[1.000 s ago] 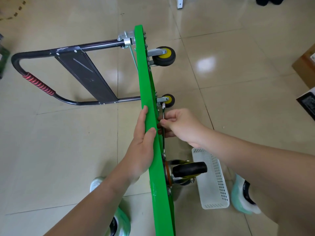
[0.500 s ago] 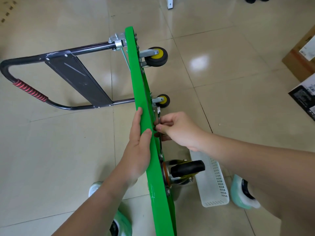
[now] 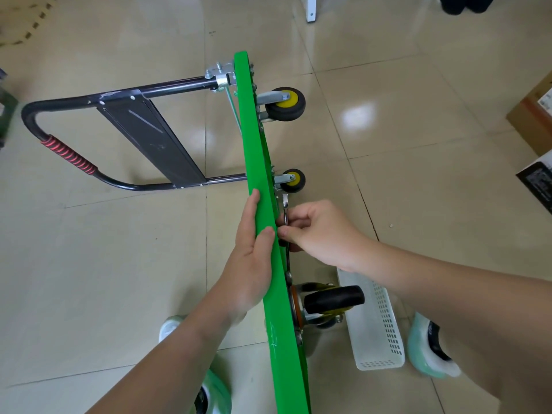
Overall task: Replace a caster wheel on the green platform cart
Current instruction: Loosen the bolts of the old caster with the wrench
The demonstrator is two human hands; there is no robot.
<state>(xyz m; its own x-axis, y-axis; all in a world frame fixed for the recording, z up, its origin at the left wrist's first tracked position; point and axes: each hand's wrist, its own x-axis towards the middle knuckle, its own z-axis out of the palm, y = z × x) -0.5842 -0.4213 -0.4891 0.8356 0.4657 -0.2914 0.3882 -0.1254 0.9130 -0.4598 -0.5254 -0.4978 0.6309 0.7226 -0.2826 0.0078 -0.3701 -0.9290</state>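
The green platform cart [image 3: 257, 162] stands on its side edge on the tiled floor, its black folding handle [image 3: 89, 121] lying out to the left. My left hand [image 3: 254, 258] presses flat against the deck's top edge, thumb over the rim. My right hand [image 3: 319, 231] grips a small metal wrench [image 3: 285, 206] against the underside, just below a small yellow-hubbed caster [image 3: 294, 180]. A second yellow-hubbed caster [image 3: 285, 103] sits farther away. A larger black swivel caster [image 3: 331, 300] is mounted near me.
A white perforated plastic basket [image 3: 379, 330] lies on the floor to the right of the cart, under my right forearm. My feet in pale green shoes [image 3: 430, 351] flank the cart. Cardboard boxes [image 3: 534, 115] stand at the right edge; a white post [image 3: 310, 7] is far back.
My right hand has shifted slightly along the wrench at the underside. My left hand keeps pressing on the deck edge. The camera view has drifted a little.
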